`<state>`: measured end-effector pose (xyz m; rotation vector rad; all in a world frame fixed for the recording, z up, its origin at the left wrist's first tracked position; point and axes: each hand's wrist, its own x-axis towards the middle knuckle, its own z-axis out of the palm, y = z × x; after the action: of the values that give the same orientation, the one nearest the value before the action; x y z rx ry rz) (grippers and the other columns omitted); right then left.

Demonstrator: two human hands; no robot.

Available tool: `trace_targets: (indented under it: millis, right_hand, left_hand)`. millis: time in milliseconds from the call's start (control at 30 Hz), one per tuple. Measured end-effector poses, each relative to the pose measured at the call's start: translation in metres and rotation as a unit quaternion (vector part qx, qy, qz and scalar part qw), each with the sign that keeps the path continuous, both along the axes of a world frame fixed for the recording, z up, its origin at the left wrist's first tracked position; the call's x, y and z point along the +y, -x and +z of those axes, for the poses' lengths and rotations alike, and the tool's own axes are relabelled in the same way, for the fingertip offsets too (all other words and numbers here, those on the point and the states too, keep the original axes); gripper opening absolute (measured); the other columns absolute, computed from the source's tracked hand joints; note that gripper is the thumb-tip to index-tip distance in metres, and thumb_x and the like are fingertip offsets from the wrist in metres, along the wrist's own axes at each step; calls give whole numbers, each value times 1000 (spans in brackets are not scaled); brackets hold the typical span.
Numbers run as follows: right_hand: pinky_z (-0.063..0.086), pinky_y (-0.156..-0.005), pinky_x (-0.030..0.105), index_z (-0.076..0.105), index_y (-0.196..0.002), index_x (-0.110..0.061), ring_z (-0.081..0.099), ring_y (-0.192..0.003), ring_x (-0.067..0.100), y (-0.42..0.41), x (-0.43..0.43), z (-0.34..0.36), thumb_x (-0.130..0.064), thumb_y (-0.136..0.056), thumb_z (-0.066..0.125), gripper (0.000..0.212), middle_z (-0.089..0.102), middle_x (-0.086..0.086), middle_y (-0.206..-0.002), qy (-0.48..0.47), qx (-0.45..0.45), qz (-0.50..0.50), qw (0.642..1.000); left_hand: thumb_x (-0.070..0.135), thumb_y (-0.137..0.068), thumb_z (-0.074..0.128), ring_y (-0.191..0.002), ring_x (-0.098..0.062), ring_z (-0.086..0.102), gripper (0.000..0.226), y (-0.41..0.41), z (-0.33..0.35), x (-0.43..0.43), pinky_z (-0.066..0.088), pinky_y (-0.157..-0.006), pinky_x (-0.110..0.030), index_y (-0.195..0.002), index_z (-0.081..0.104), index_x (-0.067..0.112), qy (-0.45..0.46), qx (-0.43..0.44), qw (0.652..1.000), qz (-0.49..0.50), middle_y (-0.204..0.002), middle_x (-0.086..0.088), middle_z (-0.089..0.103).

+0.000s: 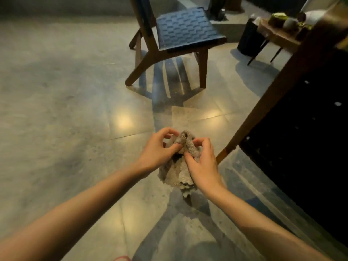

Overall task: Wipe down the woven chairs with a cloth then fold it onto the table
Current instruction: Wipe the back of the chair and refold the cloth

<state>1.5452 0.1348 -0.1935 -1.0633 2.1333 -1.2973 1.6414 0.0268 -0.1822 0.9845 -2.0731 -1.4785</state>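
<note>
Seemingly midway: pinches bunched cloth (172, 175) with left hand (156, 153) and right hand (203, 166), both curled round it, well short of chair (186, 29). Cannot tell if wiped; yet to fold onto table (275, 35).

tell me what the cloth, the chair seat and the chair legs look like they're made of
The cloth looks like grey terry or microfibre, going by its fuzzy, nubbly surface and soft folds. The chair seat is flat dark straps in a basket weave, matte; webbing or leather, can't tell which. The chair legs look like brown wood, smooth with a low sheen.
</note>
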Motion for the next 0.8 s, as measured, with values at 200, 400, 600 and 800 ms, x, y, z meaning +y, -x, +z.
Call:
trace_targets:
  millis: [200, 400, 600, 800]
  right_hand:
    - [42, -72, 7, 42, -98, -33, 50, -97, 0, -54, -50, 152, -23, -92, 60, 22, 49, -9, -107, -12, -61, 13, 998]
    - [42, -71, 5, 48, -93, -37, 54, -95, 2, -79, -85, 284, -25, -89, 63, 20, 54, -4, -108, -18, -128, -10, 992]
    - [44, -64, 6, 56, -93, -23, 57, -80, -3, -69, -119, 366, -17, -88, 66, 12, 61, -1, -96, -29, -163, -47, 985]
    - [56, -73, 30, 61, -100, -14, 65, -84, 11, -28, -128, 403, -21, -90, 64, 13, 67, -1, -90, -13, -176, -52, 983]
  left_hand:
    - [24, -88, 64, -103, -16, 56, 17, -54, 156, -34, 50, -90, -38, -101, 55, 29, -26, -32, 997, 62, -107, 6, 57]
    - [24, -89, 63, -112, -14, 52, 28, -88, 288, -72, 45, -97, -35, -117, 58, 21, -20, -73, 996, 36, -115, 5, 56]
    - [41, -86, 63, -96, -7, 34, 16, -88, 365, -107, 24, -76, -19, -102, 64, 38, 82, -163, 983, 36, -92, 5, 47]
    - [34, -91, 60, -73, -25, 65, 20, -29, 403, -139, 55, -70, -39, -92, 73, 20, -50, -92, 991, -79, -80, -9, 71]
